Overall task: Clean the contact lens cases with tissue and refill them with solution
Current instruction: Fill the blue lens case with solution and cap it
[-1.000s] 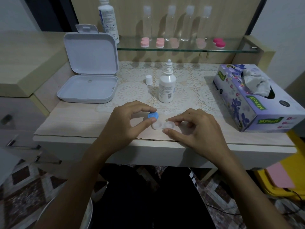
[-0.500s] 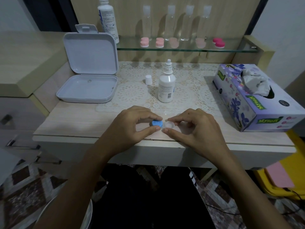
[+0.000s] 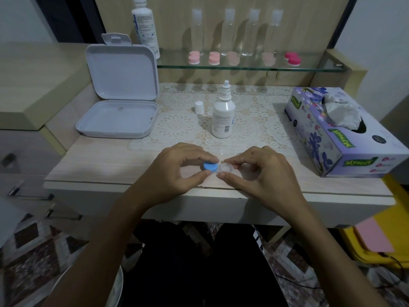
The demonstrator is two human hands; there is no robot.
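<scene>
Pinched between thumb and forefinger of the left hand, a blue cap is held on the left well of the contact lens case. The uncapped right well of the translucent case is pinched the same way by the right hand, and the case is kept at the near edge of the surface, between the two hands.

Just beyond the hands, an uncapped solution bottle is stood upright on a lace mat, with its small white cap set just to the left. A white hinged box is laid open at the far left of the surface, and a purple tissue box with a tissue pulled up is placed at the right.

On the glass shelf at the far side, pink lens cases are lined up before clear bottles, with a larger white bottle at the left end.
</scene>
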